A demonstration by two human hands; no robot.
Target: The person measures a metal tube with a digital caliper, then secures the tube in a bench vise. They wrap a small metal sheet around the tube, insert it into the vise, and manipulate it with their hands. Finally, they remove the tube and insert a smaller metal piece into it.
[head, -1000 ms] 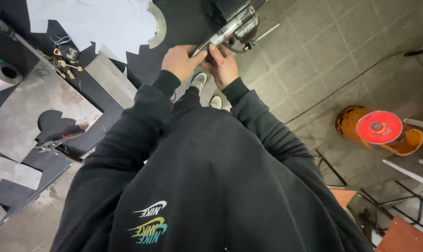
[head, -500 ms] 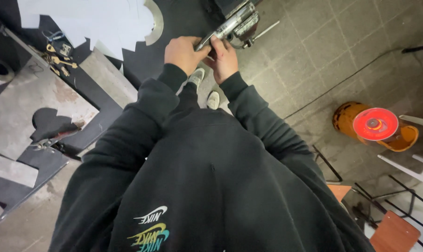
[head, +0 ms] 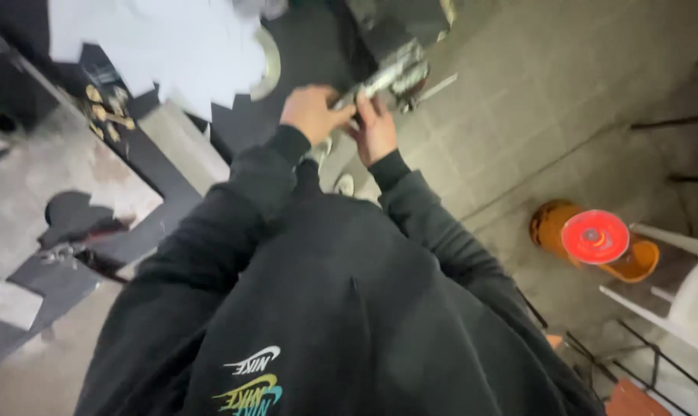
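I look down over my black hooded top at both hands, held out in front of my chest. My left hand [head: 312, 112] is closed around the near end of a long grey metal tool [head: 386, 77] with a bulky head. My right hand [head: 377, 129] grips the same tool from below and slightly right. The tool points up and right, toward a dark machine at the top edge. The frame is blurred, so the tool's exact kind is unclear. My shoes show between my forearms on the floor below.
A workbench [head: 48, 166] with grey metal sheets and small brass parts runs along the left. A large white sheet [head: 164, 46] lies at the top left. An orange drum with a red disc [head: 595, 237] stands on the tiled floor at right, near a white chair [head: 684, 296].
The view has shifted and blurred as my head moved. Both hands stay on the metal tool, and the left hand has slid a little closer to the right one.
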